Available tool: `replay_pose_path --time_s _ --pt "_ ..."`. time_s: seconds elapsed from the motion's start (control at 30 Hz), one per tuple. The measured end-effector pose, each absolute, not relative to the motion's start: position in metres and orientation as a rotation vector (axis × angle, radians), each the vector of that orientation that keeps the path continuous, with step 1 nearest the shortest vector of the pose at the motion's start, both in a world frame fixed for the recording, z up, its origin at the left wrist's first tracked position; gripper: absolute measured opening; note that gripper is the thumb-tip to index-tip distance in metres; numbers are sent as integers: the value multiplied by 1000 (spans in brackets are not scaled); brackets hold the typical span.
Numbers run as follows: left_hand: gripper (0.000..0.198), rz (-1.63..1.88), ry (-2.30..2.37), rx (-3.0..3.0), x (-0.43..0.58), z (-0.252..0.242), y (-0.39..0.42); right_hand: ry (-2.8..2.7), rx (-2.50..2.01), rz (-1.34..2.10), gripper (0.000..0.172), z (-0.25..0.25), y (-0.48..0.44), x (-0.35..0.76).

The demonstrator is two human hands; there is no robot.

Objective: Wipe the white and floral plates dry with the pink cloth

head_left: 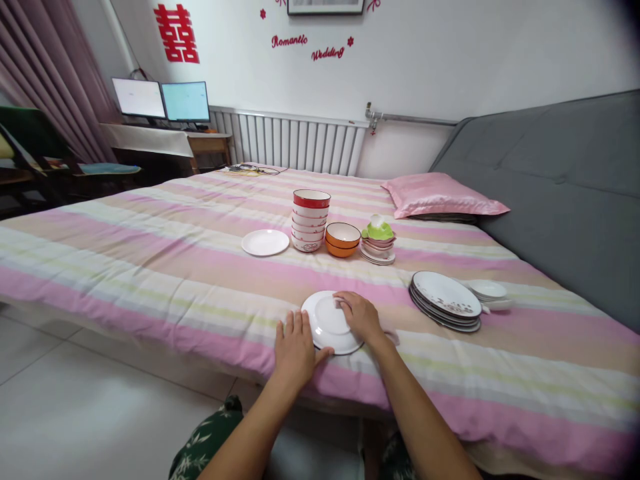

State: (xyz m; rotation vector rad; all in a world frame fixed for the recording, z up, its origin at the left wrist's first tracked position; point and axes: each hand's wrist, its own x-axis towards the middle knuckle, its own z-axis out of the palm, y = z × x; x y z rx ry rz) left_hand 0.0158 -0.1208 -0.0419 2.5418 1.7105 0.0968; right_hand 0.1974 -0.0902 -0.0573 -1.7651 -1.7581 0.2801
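A white plate (330, 323) lies face down near the front edge of the bed, its round foot ring showing. My left hand (296, 347) rests at the plate's left rim, fingers stretched out and thumb along the near edge. Over the plate's right half, my right hand (361, 316) presses a pale pinkish cloth (341, 303) to the underside. Part of that cloth also shows beyond the wrist. To the right stands a stack of patterned plates (445, 293) with dark rims.
Behind are a flat white plate (265, 243), a tall stack of bowls (309, 223), orange bowls (343, 239), and small dishes under a green leaf-shaped dish (379, 231). Small white dishes (487, 289) sit at the right. A pink pillow (445, 195) lies by the grey headboard (550, 173).
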Motion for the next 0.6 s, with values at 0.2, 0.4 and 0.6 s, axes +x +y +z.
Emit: replay_pose_path --time_s 0.2,0.4,0.6 --pt "81 78 1718 2519 16 -41 -121 -1756 -1762 276 33 -58 -90 197" --pt "79 97 1723 2545 16 -43 -121 -1755 -1758 282 33 -59 -90 198" --pt "80 67 1729 2538 16 -41 -121 -1761 -1756 283 33 -60 -89 199"
